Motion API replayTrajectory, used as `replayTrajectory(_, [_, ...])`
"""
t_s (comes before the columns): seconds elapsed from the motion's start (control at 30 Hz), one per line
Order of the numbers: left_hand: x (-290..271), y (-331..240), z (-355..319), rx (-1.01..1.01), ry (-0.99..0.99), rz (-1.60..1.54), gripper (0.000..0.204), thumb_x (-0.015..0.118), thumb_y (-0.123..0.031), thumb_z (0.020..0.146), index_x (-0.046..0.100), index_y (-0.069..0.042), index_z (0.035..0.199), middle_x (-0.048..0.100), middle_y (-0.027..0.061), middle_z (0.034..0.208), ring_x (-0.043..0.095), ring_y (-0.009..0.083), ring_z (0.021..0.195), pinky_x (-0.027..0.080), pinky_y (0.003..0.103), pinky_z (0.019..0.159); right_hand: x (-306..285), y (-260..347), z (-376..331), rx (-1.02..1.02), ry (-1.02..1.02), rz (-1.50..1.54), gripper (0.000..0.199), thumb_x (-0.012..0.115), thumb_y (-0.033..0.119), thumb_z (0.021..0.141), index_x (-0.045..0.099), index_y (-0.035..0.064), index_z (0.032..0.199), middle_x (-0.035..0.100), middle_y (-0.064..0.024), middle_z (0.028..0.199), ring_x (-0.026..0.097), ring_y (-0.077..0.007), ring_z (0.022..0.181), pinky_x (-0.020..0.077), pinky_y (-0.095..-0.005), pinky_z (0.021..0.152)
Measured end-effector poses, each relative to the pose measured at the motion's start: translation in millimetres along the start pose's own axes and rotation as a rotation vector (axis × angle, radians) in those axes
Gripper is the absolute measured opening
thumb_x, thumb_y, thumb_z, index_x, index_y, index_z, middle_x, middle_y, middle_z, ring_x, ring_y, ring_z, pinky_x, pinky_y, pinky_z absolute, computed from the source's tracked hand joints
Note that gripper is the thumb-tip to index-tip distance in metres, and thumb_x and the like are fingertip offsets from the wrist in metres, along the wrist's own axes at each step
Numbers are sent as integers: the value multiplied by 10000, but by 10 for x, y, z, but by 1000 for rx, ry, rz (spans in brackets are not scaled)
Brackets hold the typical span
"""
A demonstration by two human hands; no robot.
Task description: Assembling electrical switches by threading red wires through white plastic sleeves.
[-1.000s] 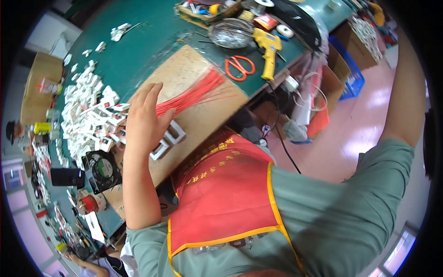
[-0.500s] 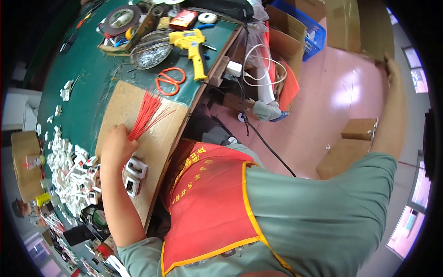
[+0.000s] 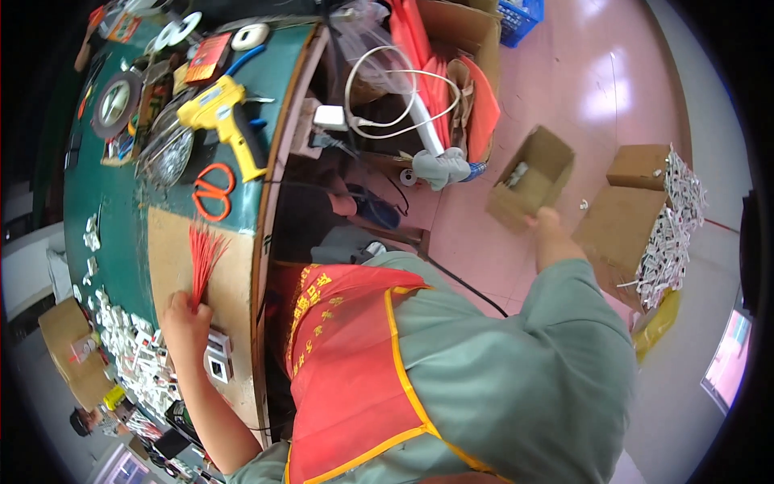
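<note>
Grip, left: left hand lies flat, fingers loosely spread, pinning the near end of a bundle of thin red wires on the tan cardboard mat; not closed round them.
Grip, right: right hand closed on the rim of a small open brown cardboard box, held clear of the pink floor.
Changed: a second ago the right arm was only reaching out to the side and the view sat over the counter; now the view has turned floorward and that hand has the box. Left hand stayed on the wires.
Meaning: judged, a box fetch is under way while the wires are kept in place.
Task thing: wires near the counter's front edge, beside small white square parts.
Packages: larger brown carton on the floor, right of the held box, white pieces heaped along its far side; flat red packet at the green counter far edge.
Tools: yellow glue gun, orange-handled scissors mid-counter.
</note>
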State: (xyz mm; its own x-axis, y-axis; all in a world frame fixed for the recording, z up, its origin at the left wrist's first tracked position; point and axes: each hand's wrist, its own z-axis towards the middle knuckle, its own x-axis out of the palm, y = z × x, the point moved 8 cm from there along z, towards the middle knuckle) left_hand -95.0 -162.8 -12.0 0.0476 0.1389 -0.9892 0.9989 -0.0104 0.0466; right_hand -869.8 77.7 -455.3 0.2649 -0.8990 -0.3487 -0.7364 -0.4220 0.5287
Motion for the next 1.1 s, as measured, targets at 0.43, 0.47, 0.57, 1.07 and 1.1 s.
replayTrajectory(0.43, [-171,197,-75,-236,34,-91,215,616,-192,727,612,-10,841,611,177,698,607,318,649,471,406,615,1008,-590,-24,208,220,-200,615,587,391,904,381,65,1383,410,-151,1419,473,-333,1217,511,-520,892])
replayTrajectory(0.47, [-99,215,69,-183,71,-150,219,610,-190,733,608,-17,866,618,186,716,616,333,674,478,408,637,761,-415,284,157,236,-314,597,587,417,910,380,149,1402,336,-161,1427,457,-410,1171,522,-522,880])
replayTrajectory(0.57, [-122,210,57,-147,71,-220,193,581,-160,763,579,-22,897,602,207,745,606,363,717,467,424,658,936,-154,72,23,112,-349,586,556,439,921,400,111,1381,372,-149,1402,484,-384,1129,520,-514,837])
replayTrajectory(1.07, [-600,236,90,-76,153,-292,221,633,-220,833,627,-12,907,617,194,786,604,355,748,468,411,675,2029,2340,-4593,-1576,628,62,357,537,192,969,518,-18,1258,622,-131,1154,607,-193,1049,467,-303,925])
replayTrajectory(1.1, [-639,170,117,-42,163,-252,216,637,-217,834,625,-11,899,613,195,791,602,363,762,466,415,676,2077,2091,-5081,-1522,842,129,300,571,156,946,557,-12,1194,630,-110,1121,599,-179,1019,456,-290,914])
